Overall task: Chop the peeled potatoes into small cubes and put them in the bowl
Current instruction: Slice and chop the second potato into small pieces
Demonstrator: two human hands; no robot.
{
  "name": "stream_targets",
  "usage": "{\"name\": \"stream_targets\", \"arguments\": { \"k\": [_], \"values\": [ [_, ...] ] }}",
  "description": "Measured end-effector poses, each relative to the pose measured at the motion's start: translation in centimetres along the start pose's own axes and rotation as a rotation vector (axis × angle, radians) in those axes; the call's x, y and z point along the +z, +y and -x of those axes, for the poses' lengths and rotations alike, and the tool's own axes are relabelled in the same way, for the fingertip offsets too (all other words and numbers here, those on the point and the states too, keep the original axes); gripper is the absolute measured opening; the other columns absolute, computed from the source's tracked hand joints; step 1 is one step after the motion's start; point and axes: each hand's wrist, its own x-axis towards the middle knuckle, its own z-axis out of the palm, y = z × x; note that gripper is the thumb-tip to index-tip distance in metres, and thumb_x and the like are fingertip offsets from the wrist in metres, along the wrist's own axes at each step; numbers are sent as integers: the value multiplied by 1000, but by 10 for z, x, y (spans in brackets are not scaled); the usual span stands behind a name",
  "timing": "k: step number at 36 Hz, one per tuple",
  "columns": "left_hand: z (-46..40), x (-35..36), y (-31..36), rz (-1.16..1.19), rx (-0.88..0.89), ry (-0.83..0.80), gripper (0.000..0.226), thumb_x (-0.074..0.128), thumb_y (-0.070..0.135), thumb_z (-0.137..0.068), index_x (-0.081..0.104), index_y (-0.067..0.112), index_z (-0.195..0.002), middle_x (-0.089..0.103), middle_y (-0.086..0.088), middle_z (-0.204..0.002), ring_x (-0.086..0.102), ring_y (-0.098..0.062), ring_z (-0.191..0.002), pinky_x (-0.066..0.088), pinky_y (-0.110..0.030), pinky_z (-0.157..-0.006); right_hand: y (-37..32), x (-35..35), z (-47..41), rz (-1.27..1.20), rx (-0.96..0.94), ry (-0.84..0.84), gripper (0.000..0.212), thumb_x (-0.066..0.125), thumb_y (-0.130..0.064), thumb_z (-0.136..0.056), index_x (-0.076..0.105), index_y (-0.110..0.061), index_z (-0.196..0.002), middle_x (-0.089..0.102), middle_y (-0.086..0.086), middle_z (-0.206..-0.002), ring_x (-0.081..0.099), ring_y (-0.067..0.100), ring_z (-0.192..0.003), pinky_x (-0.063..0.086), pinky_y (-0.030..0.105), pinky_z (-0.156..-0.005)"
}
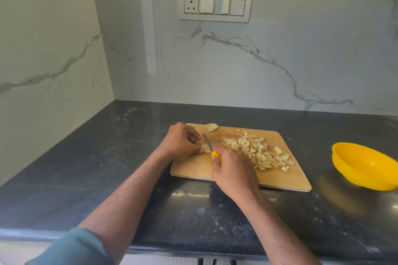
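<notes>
Both forearms are bare; a teal-blue sleeve point(73, 247) is pushed up above the left elbow, nearest the viewer.

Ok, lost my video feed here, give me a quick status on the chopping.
Left hand pinning potato piece, right hand gripping knife. Cubes piled on board. Bowl empty. Nothing obstructing.

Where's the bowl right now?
In the head view the yellow bowl sits on the dark countertop at far right, beyond the cutting board, apart from it and looking empty.
</notes>
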Motion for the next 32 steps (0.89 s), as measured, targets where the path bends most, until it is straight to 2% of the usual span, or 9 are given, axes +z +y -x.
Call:
{"name": "stream_targets", "arguments": {
  "k": [3,8,15,20,23,25,29,31,32],
  "values": [
    [0,0,1,-9,21,-2,32,95,11,-67,78,10,-94,77,-1,-79,74,-8,-75,63,-29,-80,-3,2,0,38,-6,-8,31,49,-32,-101,62,-27,-129,73,-3,-92,59,18,-69,23,18,-45],
    [1,3,2,-29,49,10,27,94,9,-68,79,13,-90,76,0,-76,73,-7,-72,63,-30,-79,-4,5,0,70,-23,-39,32,49,-31,-102,61,-27,-131,73,-3,-91,65,18,-73,38,26,-57],
    [1,7,4,-38,27,35,25,93,8,-68,79,13,-88,76,-1,-75,74,-8,-71,63,-31,-81,-6,0,3,33,-47,-64,31,51,-29,-102,59,-24,-132,72,-4,-100,58,14,-75,37,24,-62],
    [2,7,6,-34,5,35,23,94,7,-68,79,12,-85,76,-1,-75,73,-8,-70,63,-29,-79,-4,0,7,38,-54,-71,31,51,-28,-102,60,-23,-131,72,-5,-98,50,11,-69,37,24,-62],
    [3,6,7,-33,-6,37,23,94,8,-68,79,12,-85,76,-1,-75,73,-7,-70,62,-26,-76,-2,-1,16,37,-63,-54,32,53,-26,-100,60,-24,-131,72,-6,-98,60,13,-77,43,24,-65],
    [4,5,7,-29,-13,35,23,94,8,-69,78,12,-85,76,0,-76,73,-7,-70,62,-24,-76,0,-2,23,23,-60,-60,33,54,-27,-100,60,-24,-132,71,-9,-101,64,11,-87,51,25,-74],
    [4,6,7,-22,-22,35,24,95,11,-68,78,14,-86,76,1,-76,73,-6,-70,62,-24,-76,8,-13,36,-23,-51,-75,35,54,-29,-101,59,-27,-135,70,-12,-112,65,7,-94,48,17,-77],
    [5,5,8,-19,-26,38,24,94,12,-69,78,14,-87,76,1,-77,73,-5,-70,62,-24,-76,11,-21,41,-56,-43,-54,34,55,-28,-100,62,-26,-133,72,-12,-115,66,4,-89,39,7,-68],
    [5,5,8,-18,-27,37,24,94,11,-69,78,13,-87,76,1,-77,73,-6,-71,62,-25,-77,11,-25,42,-75,-28,-36,32,55,-28,-100,65,-24,-130,73,-12,-111,65,1,-80,35,5,-62]
  ]
}}
